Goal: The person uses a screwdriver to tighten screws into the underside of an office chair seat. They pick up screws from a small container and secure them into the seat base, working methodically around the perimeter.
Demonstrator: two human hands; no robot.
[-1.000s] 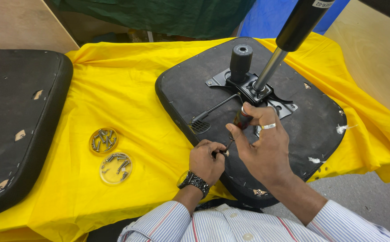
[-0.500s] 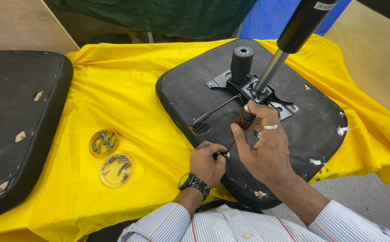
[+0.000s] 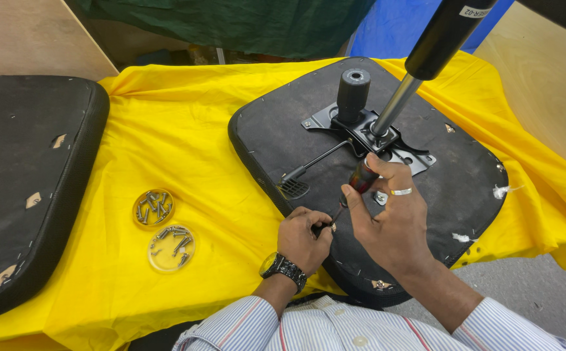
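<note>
From the head view, we take the upturned chair seat (image 3: 296,136) as our landmark, lying on the yellow cloth (image 3: 185,130) over the bench. Our right hand (image 3: 390,221) is wrapped around the screwdriver (image 3: 360,183) above the seat's near edge, its tip angled down to a small screw (image 3: 332,227) that our left hand (image 3: 304,239) pinches in place there. We judge the screw light, hard and easy to drop, best steadied at the head; the screwdriver is stiff and best gripped at the thick handle. The metal plate (image 3: 387,146) and gas cylinder (image 3: 426,52) stand at the seat's middle. Two screw dishes (image 3: 163,227) sit left of it.
</note>
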